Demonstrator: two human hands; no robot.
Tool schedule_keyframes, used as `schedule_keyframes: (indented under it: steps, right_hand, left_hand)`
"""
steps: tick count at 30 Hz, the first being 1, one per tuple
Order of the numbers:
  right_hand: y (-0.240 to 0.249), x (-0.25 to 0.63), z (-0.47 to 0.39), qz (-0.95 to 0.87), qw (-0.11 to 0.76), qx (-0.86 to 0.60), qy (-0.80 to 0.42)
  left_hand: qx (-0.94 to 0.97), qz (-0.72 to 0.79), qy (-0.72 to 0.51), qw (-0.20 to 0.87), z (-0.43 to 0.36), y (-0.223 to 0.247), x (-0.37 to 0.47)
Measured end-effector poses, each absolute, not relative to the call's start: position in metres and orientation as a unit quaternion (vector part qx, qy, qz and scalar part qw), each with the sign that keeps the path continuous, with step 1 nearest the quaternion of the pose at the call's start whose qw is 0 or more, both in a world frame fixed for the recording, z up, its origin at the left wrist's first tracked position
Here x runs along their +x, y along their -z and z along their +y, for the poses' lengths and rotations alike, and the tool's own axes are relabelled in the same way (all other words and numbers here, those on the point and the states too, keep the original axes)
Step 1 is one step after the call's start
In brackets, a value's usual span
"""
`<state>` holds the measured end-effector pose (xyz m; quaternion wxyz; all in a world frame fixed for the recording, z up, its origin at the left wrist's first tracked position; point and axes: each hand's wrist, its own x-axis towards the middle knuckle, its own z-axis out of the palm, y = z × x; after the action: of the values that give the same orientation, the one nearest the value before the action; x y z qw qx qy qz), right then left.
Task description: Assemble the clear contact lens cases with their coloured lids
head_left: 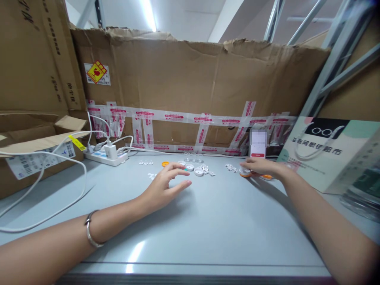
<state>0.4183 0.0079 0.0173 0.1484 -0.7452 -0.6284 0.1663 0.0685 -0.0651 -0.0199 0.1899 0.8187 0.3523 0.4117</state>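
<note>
My left hand (164, 185) hovers over the grey table with thumb and fingers apart, holding nothing I can see. Just beyond its fingertips are white round caps (198, 171), and a small teal spot shows at one fingertip. An orange ring (165, 164) lies behind this hand. On the right, my right hand (263, 165) has its fingers closed round a small round piece with an orange base and a whitish top (245, 173). Another orange round piece (266, 177) is partly hidden under that wrist. Small white parts (230, 168) lie to the left of the right hand.
A phone (258, 144) stands upright behind my right hand. Taped cardboard (192, 79) walls off the back. A power strip (107, 157) with loose white cables and an open carton (38, 158) are at left. At right stand a paper bag (320, 158) and a clear bottle (362, 194).
</note>
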Motion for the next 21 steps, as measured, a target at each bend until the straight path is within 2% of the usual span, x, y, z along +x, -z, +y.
schedule_keyframes:
  steps: [4,16,21]
  right_hand:
    - [-0.02,0.417,0.009,-0.636,0.112,-0.755,-0.112]
    - [-0.019,0.424,0.017,-0.623,0.11,-0.774,-0.011]
    - [-0.022,0.421,0.013,-0.613,0.106,-0.783,0.01]
  left_hand:
    - [0.813,0.355,-0.43,0.166,-0.061,0.014,0.065]
    - [0.762,0.402,-0.504,0.061,-0.019,-0.002,0.036]
    - [0.761,0.48,-0.437,-0.003,0.016,-0.012,-0.004]
